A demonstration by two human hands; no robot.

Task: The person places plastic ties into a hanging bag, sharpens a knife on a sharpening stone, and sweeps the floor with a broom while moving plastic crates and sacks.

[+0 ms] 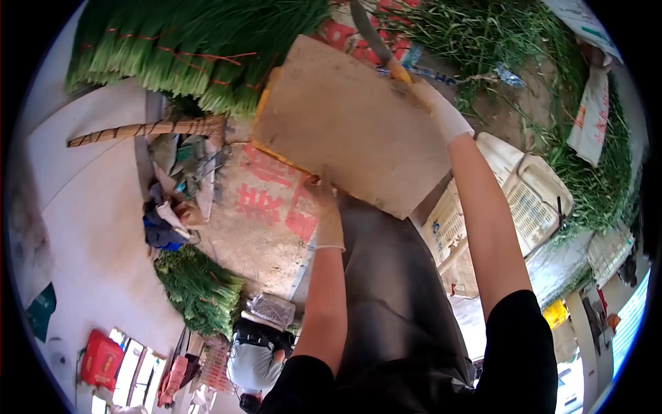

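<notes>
Brown board [352,127] is held in front of the body, partly over a pale sheet [227,231] printed with red characters; yellow is shown along its left and lower edges. Its lower edge is gripped by the gloved left hand [325,205], with a finger laid against the upper face and the others partly hidden. At the board's upper right, the yellow handle of a knife [369,31] is clasped by the gloved right hand [430,102], the curved blade being pointed away from the body. Whether the board is also clasped by that hand cannot be told.

Long green stems [193,52], bound with red ties, are heaped beyond the board's upper left corner, and loose greens [476,31] are strewn to the far right. A straw broom [145,130] is seen to the left, and a smaller green bundle [200,286] is placed nearer the body. Pale plastic crates [531,190] are set beside the right forearm. A dark apron [393,276] is worn.
</notes>
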